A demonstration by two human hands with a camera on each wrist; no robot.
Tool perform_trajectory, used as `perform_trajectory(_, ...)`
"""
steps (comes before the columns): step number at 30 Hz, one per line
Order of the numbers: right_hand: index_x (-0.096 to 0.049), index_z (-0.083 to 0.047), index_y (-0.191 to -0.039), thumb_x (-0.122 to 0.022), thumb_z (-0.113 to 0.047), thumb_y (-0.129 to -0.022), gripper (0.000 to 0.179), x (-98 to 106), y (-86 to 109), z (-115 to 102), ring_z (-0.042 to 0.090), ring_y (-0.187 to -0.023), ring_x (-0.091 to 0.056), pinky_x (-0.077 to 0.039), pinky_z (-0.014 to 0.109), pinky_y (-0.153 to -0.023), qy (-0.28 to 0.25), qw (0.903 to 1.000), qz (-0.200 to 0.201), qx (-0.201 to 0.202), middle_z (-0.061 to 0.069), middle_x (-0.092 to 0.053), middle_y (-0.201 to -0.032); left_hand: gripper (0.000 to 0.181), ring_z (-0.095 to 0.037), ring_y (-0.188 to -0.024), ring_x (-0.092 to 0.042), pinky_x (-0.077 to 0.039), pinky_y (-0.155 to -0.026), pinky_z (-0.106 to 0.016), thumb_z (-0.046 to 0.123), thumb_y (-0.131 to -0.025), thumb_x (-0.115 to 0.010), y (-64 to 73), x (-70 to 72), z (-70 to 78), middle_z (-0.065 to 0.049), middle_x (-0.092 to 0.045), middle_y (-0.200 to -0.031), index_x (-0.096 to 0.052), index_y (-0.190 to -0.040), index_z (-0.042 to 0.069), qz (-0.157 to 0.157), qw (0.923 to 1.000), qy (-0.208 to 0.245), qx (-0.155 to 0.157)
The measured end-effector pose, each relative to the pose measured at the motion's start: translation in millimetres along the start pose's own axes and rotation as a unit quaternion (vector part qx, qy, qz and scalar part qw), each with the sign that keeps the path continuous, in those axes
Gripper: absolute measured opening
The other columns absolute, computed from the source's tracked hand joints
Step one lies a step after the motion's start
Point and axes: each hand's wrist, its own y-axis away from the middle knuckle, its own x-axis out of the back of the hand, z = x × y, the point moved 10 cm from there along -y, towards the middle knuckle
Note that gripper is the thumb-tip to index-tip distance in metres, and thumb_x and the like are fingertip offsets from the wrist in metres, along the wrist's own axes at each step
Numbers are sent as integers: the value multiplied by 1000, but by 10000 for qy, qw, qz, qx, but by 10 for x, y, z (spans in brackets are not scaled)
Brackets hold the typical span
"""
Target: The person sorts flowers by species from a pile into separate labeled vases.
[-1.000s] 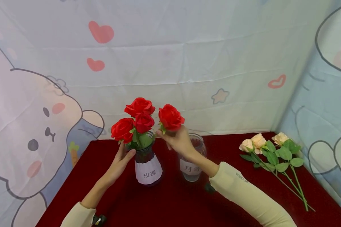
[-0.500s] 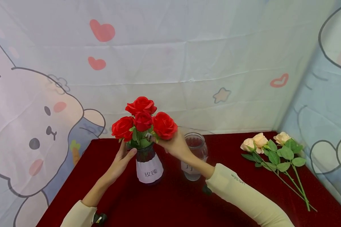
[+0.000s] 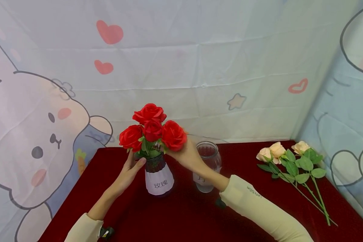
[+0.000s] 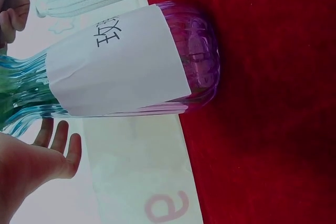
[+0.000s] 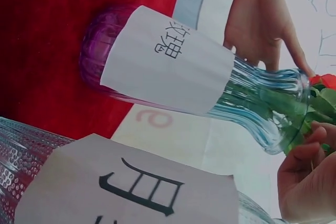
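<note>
A glass vase [image 3: 159, 181] with a purple base, bluish neck and white paper label stands upright on the red cloth. Several red roses [image 3: 149, 114] fill its mouth. My left hand [image 3: 128, 171] touches the left side of the neck, thumb near the rim and fingers fairly straight, as the right wrist view shows. At the right of the mouth, my right hand [image 3: 189, 156] pinches a red rose [image 3: 173, 135] just under its bloom. Its fingertips are partly hidden in the head view; in the right wrist view they are curled beside the rim.
A clear glass jar [image 3: 207, 153] with a paper label stands right of the vase, partly behind my right forearm. Peach-coloured roses [image 3: 277, 151] with green leaves lie at the right of the red cloth [image 3: 184, 215]. A cartoon-printed curtain [image 3: 175, 60] closes the back.
My right hand has brought its red rose left and down, from beside the vase to its mouth, against the other blooms. The left hand stays at the neck.
</note>
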Motion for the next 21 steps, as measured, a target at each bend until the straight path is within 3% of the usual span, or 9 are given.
perform_trajectory(4,-66,-1,-113,-77,-11,-89,28,-5,35,15,28,-57,-63,-46,26,-52,-157,9990,-288,-300,14,-64,-67,78,-50,-152,-24,-24,-117,-71,30,-109,-46,5,-4,19,-15,2,-173,9,-165,23,-17,10000,-34,-3)
perform_trajectory(9,-73,1,-104,-73,-9,-93,15,34,87,-53,19,-54,-59,-44,22,-51,-226,9982,-534,-140,18,-65,-64,79,-51,-149,-30,-26,-117,-69,29,-109,-46,27,23,40,-19,-3,-172,10,-165,21,44,9999,-140,-14)
perform_trajectory(16,-72,-1,-120,-69,-7,-96,25,181,183,-53,13,-57,-59,-49,25,-50,-525,9965,-627,-163,17,-69,-80,81,-48,-140,-45,-35,-114,-68,31,-108,-47,36,66,34,-18,-6,-172,9,-165,20,238,9988,-412,125)
perform_trajectory(21,-72,-3,-119,-68,-10,-97,24,319,276,15,17,-54,-59,-51,31,-48,-513,9957,-693,-331,14,-67,-73,77,-42,-139,-42,-38,-110,-67,34,-106,-51,73,90,80,-17,-23,-167,-2,-165,30,349,9971,-678,48)
